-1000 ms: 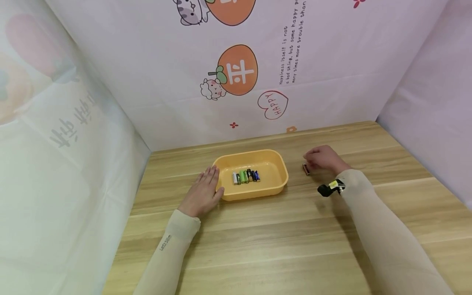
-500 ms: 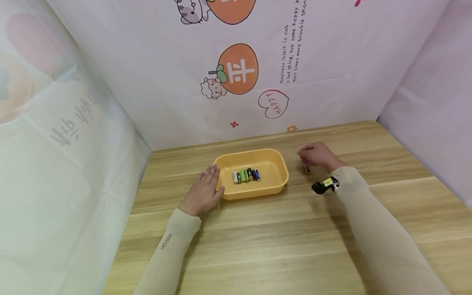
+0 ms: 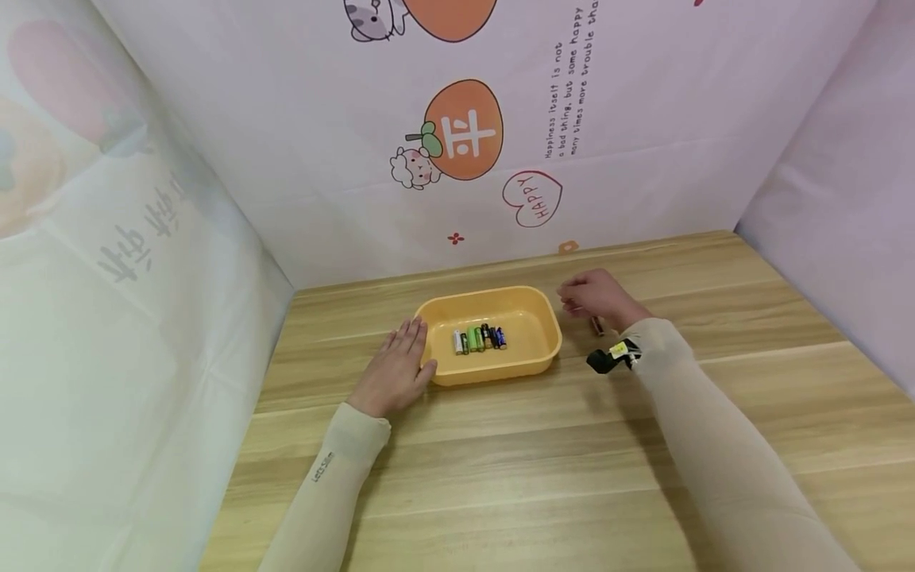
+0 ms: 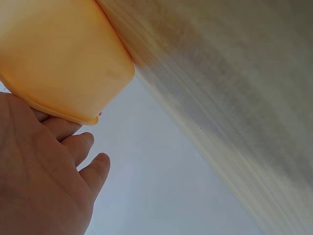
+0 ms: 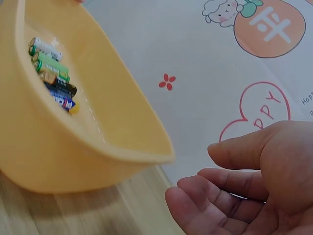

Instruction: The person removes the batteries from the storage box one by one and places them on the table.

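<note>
From the head view, the left hand (image 3: 395, 370) lies flat against the tray (image 3: 543, 361); one battery (image 3: 596, 325) lies on the table (image 3: 572, 477). In the right wrist view, the right hand (image 5: 249, 191) is loosely curled and empty.

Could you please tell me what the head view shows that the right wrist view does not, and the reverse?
Only the head view shows the left hand resting flat against the tray's left end, a single battery lying on the wooden table beside the right hand, and both sleeves. Only the right wrist view shows the right hand's palm side, fingers loosely curled and holding nothing. Both show the yellow tray with its row of batteries and the patterned backdrop.
</note>
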Tool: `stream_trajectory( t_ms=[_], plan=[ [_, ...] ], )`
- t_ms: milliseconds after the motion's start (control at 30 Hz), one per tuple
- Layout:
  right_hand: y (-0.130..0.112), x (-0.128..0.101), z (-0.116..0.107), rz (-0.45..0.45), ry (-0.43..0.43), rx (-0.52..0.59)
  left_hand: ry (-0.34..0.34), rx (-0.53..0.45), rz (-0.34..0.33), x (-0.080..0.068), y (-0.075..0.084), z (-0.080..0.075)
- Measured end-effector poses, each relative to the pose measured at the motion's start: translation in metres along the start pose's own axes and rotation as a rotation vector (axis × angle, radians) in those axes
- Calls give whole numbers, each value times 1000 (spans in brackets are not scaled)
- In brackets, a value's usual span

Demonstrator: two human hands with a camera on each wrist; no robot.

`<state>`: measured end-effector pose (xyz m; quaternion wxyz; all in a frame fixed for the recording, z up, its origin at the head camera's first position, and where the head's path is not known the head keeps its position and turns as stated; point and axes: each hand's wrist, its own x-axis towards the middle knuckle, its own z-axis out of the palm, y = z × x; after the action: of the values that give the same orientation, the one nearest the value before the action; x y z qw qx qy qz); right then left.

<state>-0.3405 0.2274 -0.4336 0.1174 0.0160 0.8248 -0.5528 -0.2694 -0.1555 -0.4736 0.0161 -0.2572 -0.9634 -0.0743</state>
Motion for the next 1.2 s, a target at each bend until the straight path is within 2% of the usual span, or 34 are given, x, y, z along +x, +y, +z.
stream_trajectory(
  t_ms=[367,633,800,1000,1200],
  plan=[
    [-13,11,25,-7,-41,16,15,2,6,1,-2,3],
    [-23,8,44,-15,-59,53,10,-7,8,1,0,2],
    [-24,11,59,-35,-81,36,7,0,5,0,-1,1],
    [-22,19,74,-20,-118,70,-2,-7,2,-1,-3,3],
    [-26,15,85,-12,-129,77,4,-11,4,0,-3,3]
  ],
)
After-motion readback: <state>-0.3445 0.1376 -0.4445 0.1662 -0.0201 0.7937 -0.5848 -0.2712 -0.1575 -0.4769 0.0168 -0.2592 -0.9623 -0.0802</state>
